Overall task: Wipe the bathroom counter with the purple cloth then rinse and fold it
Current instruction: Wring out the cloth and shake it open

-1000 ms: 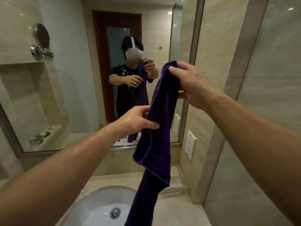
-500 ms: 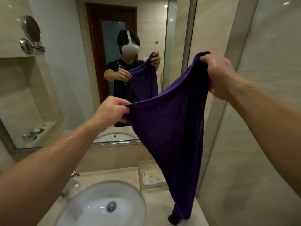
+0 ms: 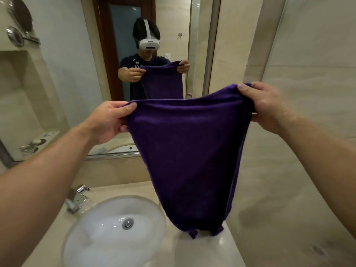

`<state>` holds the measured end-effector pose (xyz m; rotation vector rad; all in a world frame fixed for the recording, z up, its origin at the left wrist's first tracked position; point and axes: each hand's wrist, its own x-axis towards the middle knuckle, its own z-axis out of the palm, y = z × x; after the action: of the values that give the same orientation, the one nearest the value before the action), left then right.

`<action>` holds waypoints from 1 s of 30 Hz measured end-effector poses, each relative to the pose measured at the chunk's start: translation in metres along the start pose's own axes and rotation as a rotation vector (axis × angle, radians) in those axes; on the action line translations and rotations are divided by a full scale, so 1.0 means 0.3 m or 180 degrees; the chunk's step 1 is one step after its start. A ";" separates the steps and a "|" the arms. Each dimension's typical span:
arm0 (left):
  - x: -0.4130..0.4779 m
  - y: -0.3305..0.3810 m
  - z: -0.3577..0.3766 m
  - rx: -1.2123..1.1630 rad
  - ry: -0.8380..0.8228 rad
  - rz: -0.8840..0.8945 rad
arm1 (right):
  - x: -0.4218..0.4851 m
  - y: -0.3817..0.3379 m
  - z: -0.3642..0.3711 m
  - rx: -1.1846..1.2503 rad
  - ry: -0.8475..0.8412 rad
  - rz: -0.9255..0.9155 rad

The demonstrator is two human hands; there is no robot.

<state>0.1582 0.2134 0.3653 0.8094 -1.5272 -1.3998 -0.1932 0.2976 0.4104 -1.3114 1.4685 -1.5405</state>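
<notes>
Purple cloth (image 3: pixel 185 151) hangs spread in the air at frame centre, above the counter (image 3: pixel 202 253). Its lower tip sits at 6 o'clock, touching the counter or just clear of it; cannot tell which. Left hand (image 3: pixel 109 120) pinches the top corner at 9 o'clock, thumb over the hem. Right hand (image 3: pixel 264 106) grips the opposite top corner at 2 o'clock, fingers curled round bunched fabric.

Risks, as judged: the right corner rides higher than the left, so a fold started from here would likely come out skewed. Both hands look wet, so a corner could slip from the pinch and drop the cloth towards the sink basin (image 3: pixel 107 237) at 7 o'clock. The trailing tip could also drag on the counter and pick up water.

Orientation: the top hem runs from 9 towards 2 o'clock, rising slightly to the right. The long axis appears to hang vertically, 12 to 6, with the cloth narrowing to a tip that points at 6 o'clock.
</notes>
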 end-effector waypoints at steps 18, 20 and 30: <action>-0.327 -0.282 0.008 0.0923 -0.0718 -0.1068 | -0.436 0.284 -0.054 -0.0812 -0.0486 0.2228; -0.325 -0.307 0.026 0.1068 -0.0596 -0.1188 | -0.444 0.311 -0.063 -0.0767 -0.0472 0.2326; -0.092 -0.307 0.105 0.1025 0.0997 -0.1066 | -0.098 0.354 -0.047 -0.0686 0.0312 0.1742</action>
<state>0.1314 0.2372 0.2707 1.4659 -1.4304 -1.1954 -0.2171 0.3105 0.3027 -0.8448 1.9013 -1.1208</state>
